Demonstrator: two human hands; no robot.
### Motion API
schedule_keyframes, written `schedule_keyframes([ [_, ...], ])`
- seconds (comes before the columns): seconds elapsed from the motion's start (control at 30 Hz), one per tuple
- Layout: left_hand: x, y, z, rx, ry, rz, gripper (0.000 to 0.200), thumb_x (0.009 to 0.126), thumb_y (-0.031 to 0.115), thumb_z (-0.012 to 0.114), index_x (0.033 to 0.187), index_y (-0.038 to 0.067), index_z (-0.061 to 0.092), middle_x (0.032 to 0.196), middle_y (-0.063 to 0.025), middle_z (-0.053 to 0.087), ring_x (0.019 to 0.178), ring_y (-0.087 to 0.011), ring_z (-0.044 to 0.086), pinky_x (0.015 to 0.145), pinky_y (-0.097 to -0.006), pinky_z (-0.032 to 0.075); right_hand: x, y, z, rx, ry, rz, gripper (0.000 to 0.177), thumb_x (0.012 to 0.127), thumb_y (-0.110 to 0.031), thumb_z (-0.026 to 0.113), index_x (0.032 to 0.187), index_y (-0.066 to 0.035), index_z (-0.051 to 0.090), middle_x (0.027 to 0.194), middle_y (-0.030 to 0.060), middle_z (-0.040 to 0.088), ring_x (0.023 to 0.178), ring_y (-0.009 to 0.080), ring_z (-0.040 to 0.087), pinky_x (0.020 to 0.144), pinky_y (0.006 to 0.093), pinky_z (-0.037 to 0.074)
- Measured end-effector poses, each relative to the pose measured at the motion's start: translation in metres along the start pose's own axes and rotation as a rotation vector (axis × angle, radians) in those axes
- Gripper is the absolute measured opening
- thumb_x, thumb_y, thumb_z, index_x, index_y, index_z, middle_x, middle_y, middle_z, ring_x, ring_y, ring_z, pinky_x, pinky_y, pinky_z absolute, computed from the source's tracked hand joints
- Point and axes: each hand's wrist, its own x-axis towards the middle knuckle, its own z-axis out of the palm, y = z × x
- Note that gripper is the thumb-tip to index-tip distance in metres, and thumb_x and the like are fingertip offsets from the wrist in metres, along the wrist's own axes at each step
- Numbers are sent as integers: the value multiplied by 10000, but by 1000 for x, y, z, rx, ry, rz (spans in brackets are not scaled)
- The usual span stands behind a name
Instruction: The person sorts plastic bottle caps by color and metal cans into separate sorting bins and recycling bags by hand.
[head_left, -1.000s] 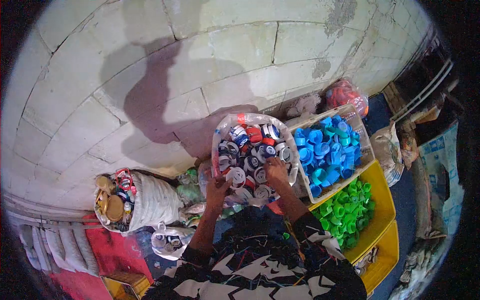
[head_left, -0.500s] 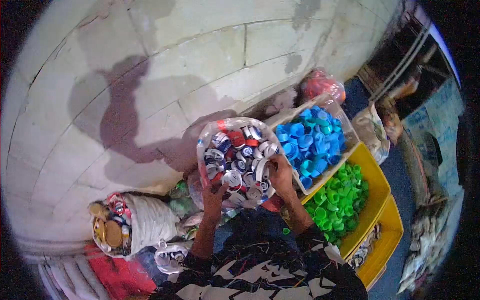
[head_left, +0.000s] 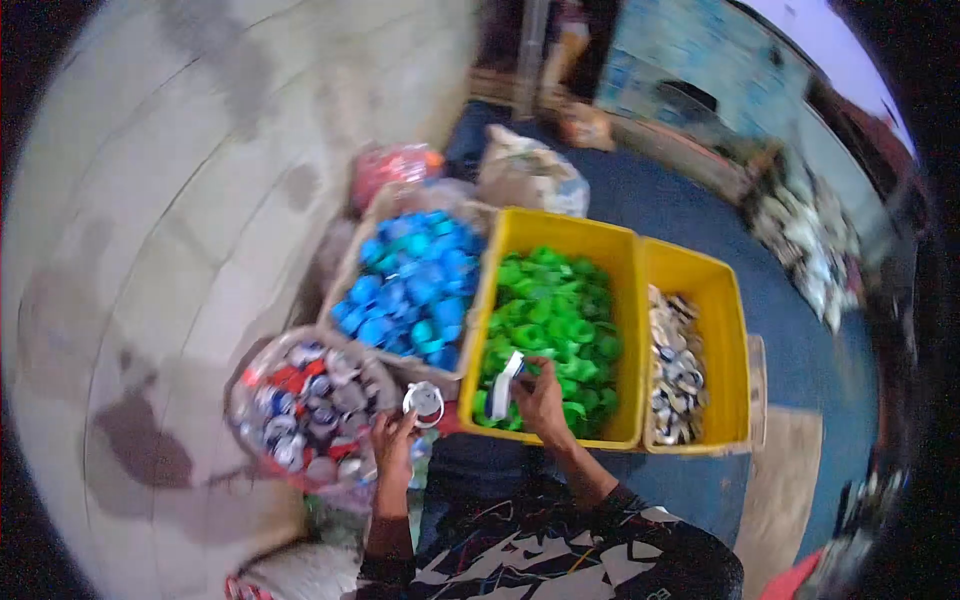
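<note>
My left hand (head_left: 392, 445) pinches a whitish bottle cap (head_left: 424, 402) with a ring around it, just right of the clear bag (head_left: 240, 400) of mixed white, blue and red caps. Between the fingers of my right hand (head_left: 543, 408) is a white-and-blue cap (head_left: 502, 390), held above the near left part of a yellow bin (head_left: 565, 226). Green caps (head_left: 550, 320) fill that bin's floor. Next to it, a second yellow bin (head_left: 700, 265) contains whitish and grey caps (head_left: 680, 375). Blue caps (head_left: 420, 285) lie in a pale crate (head_left: 483, 300) on the left.
A block wall (head_left: 150, 200) rises on the left. Behind the crate sit a red bag (head_left: 390, 170) and a whitish sack (head_left: 530, 175). Farther right, a pile of pale bags (head_left: 810, 240) lies on the dark blue floor covering (head_left: 660, 200). A white sack (head_left: 310, 575) is at the lower left.
My view has swung right toward the bins. Both hands have left the bag of mixed caps, each with a cap in it; the right one has moved over the green-cap bin.
</note>
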Motion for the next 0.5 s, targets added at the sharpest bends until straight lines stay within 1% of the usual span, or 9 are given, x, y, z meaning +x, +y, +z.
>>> schedule_keyframes([
  [0.07, 2, -19, 46, 93, -51, -32, 201, 802, 117, 711, 950, 54, 590, 866, -33, 627, 753, -140, 603, 664, -306, 527, -6, -6, -53, -138, 70, 45, 492, 800, -17, 675, 1203, -2, 393, 802, 118, 662, 764, 183, 646, 685, 329, 507],
  [0.1, 10, -38, 66, 104, -160, -58, 195, 806, 120, 709, 936, 47, 585, 841, -27, 617, 734, -130, 590, 632, -290, 521, -7, 5, -81, -330, 107, 26, 528, 781, -54, 700, 1207, -2, 394, 829, 165, 683, 783, 254, 677, 696, 371, 514],
  [0.13, 7, -44, 101, 169, -211, -78, 199, 806, 127, 713, 933, 43, 584, 843, -29, 618, 733, -129, 592, 622, -284, 519, -12, 7, -112, -313, 128, 16, 529, 770, -55, 702, 1206, -12, 405, 848, 203, 682, 790, 335, 675, 696, 408, 515],
  [0.2, -12, -61, 168, 303, -282, -120, 210, 806, 142, 719, 927, 36, 584, 846, -33, 621, 730, -129, 597, 601, -273, 516, -24, 27, -175, -373, 148, -35, 529, 764, -69, 700, 1205, -23, 413, 844, 208, 677, 797, 368, 664, 684, 426, 514],
  [0.23, -15, -79, 199, 292, -347, -161, 236, 806, 166, 727, 929, 21, 587, 843, -45, 622, 716, -133, 605, 588, -269, 519, -25, 28, -207, -519, 120, 41, 517, 758, -87, 700, 1192, -20, 426, 826, 211, 671, 799, 394, 653, 681, 434, 511],
  [0.37, -34, -144, 322, 418, -599, -225, 240, 816, 181, 720, 923, 9, 592, 828, -47, 623, 694, -134, 611, 593, -272, 525, -35, 63, -316, -685, 263, 30, 490, 732, -98, 701, 1173, -14, 505, 787, 233, 629, 757, 419, 621, 633, 463, 488],
  [0.4, -31, -164, 351, 410, -662, -255, 242, 817, 186, 720, 920, 8, 593, 830, -47, 623, 693, -133, 609, 591, -269, 524, -27, 77, -341, -760, 309, 54, 513, 723, -98, 702, 1189, -21, 502, 782, 241, 620, 772, 417, 619, 633, 468, 489],
  [0.47, -37, -177, 419, 373, -730, -244, 264, 808, 216, 731, 904, 10, 596, 821, -42, 616, 688, -131, 602, 606, -269, 527, -1, 72, -396, -837, 316, -73, 546, 743, -81, 617, 1259, -46, 443, 724, 235, 582, 728, 420, 601, 625, 498, 478],
  [0.5, -40, -183, 451, 428, -767, -236, 316, 818, 240, 724, 981, 3, 593, 873, -56, 623, 744, -147, 609, 651, -279, 532, 19, 64, -415, -871, 372, -2, 538, 724, -54, 613, 1241, -67, 464, 744, 239, 589, 732, 414, 604, 627, 498, 473],
])
